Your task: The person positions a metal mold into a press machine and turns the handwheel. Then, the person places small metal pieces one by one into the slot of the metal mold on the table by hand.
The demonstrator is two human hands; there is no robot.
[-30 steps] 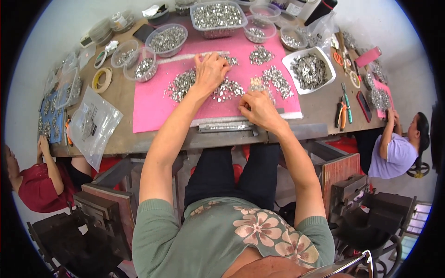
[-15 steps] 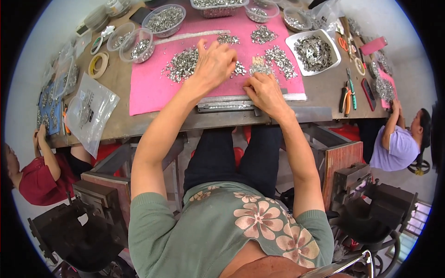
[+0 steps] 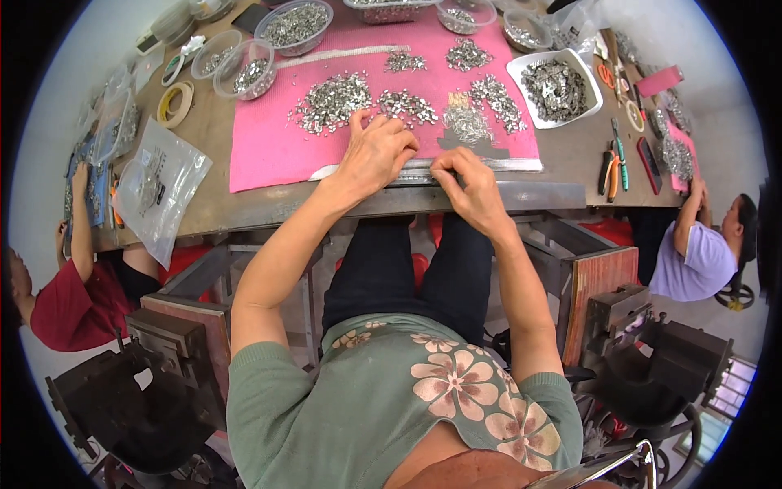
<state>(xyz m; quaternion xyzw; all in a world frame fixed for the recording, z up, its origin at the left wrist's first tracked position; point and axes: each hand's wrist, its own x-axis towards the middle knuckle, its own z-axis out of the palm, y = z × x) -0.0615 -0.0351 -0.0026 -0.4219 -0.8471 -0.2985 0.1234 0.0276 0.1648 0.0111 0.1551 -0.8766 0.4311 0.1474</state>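
Note:
My left hand [image 3: 376, 153] is bent over the near edge of the pink mat [image 3: 265, 155], its fingertips drawn together at a narrow metal bar [image 3: 417, 176]. On the bar's other end, my right hand [image 3: 474, 194] pinches with thumb and forefinger; whatever either hand holds is too small or hidden. Beyond them lie a large heap of small silvery metal pieces [image 3: 332, 102] and a smaller heap [image 3: 407, 107]. A pile of thin, pin-like pieces [image 3: 467, 124] lies beside a flat grey strip [image 3: 479, 149], ahead of my right hand.
A white tray [image 3: 593, 104] of metal parts stands right, near orange-handled pliers [image 3: 607, 175]. Clear tubs [image 3: 295, 50] line the back. On the left are a tape roll [image 3: 173, 104] and a plastic bag [image 3: 167, 183]. Co-workers sit at left [image 3: 77, 306] and right [image 3: 700, 257].
My left hand has come back from the heaps toward me, down to the metal bar. My right hand has shifted slightly nearer. The left co-worker's arm now stretches farther forward.

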